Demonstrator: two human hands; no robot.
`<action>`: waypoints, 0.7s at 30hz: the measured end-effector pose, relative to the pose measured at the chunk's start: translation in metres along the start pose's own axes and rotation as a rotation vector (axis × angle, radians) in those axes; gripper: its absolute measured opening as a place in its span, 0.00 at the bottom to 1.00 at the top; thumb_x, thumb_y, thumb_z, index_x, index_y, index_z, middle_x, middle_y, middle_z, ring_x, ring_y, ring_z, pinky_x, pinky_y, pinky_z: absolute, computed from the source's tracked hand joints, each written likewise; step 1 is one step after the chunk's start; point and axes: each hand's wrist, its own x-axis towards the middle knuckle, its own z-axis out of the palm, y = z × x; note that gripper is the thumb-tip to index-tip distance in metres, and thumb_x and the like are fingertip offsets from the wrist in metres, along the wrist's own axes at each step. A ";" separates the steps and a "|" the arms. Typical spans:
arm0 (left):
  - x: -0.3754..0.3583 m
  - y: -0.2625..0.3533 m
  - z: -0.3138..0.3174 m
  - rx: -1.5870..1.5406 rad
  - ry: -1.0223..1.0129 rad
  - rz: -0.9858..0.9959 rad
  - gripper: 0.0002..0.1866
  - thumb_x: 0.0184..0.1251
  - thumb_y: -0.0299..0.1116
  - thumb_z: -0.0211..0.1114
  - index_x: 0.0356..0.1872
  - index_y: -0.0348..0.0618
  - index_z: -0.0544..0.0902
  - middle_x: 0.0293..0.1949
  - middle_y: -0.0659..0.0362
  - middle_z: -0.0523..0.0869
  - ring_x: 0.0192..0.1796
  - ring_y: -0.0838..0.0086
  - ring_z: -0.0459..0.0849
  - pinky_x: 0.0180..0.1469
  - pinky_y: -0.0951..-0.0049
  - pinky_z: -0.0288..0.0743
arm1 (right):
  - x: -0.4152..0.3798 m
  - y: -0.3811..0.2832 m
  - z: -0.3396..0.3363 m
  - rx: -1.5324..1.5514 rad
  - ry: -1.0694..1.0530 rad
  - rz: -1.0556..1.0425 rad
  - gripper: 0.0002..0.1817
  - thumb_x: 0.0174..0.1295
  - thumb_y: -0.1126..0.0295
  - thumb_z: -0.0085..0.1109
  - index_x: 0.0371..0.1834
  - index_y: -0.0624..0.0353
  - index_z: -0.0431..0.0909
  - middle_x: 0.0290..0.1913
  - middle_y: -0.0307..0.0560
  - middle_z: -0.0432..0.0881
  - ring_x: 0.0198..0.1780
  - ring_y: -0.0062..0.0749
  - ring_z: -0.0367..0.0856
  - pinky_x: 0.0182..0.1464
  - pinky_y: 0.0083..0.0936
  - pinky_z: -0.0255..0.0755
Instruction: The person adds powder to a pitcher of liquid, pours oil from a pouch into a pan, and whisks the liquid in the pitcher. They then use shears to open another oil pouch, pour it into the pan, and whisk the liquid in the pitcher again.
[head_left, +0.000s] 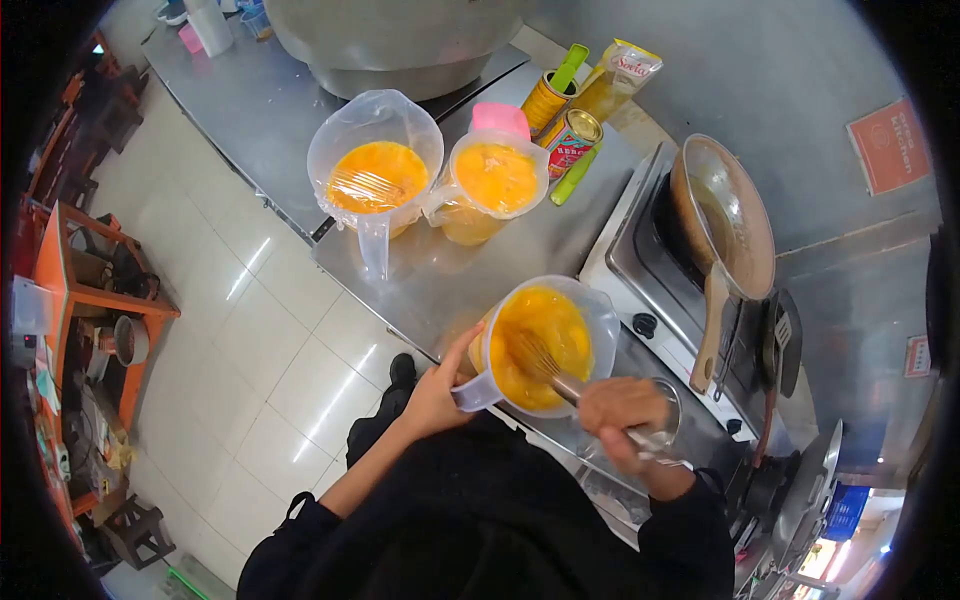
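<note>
At the counter's near edge stands a clear plastic jug [603,335] of beaten yellow egg. My left hand [438,393] is closed around its side by the handle. A metal whisk [543,360] dips into the egg, and my right hand [622,410], slightly blurred, is wrapped round its handle. Farther back stand two more jugs of egg mixture: a wide one [375,165] with clear film on it, and a smaller one [490,185] beside it. A pink object [500,119] sits just behind the smaller jug.
On the right, a wok [725,215] rests on a gas stove [640,270], its wooden handle pointing toward me. Cans [570,138] and an oil pouch [618,80] stand at the back. A large metal vessel [395,35] is at the top; an orange shelf [105,285] is left.
</note>
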 end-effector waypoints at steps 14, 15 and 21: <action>0.001 0.002 0.001 0.050 -0.066 -0.008 0.51 0.37 0.19 0.66 0.66 0.57 0.50 0.23 0.53 0.82 0.30 0.60 0.83 0.35 0.70 0.73 | -0.010 -0.013 -0.013 -0.067 -0.026 0.167 0.20 0.56 0.63 0.54 0.09 0.53 0.60 0.11 0.35 0.63 0.13 0.24 0.64 0.19 0.21 0.61; 0.000 -0.001 0.002 0.058 -0.068 0.008 0.51 0.36 0.20 0.66 0.66 0.57 0.50 0.24 0.53 0.82 0.30 0.60 0.83 0.35 0.70 0.73 | -0.024 -0.023 -0.009 0.368 0.286 -0.019 0.20 0.55 0.63 0.54 0.09 0.53 0.60 0.11 0.36 0.64 0.14 0.25 0.65 0.20 0.22 0.62; 0.004 -0.007 0.004 0.065 -0.067 0.054 0.51 0.36 0.20 0.66 0.66 0.57 0.50 0.24 0.53 0.83 0.31 0.60 0.83 0.35 0.71 0.73 | -0.007 -0.031 -0.011 -0.087 0.383 0.111 0.21 0.59 0.61 0.50 0.10 0.50 0.58 0.10 0.35 0.62 0.14 0.17 0.61 0.16 0.15 0.55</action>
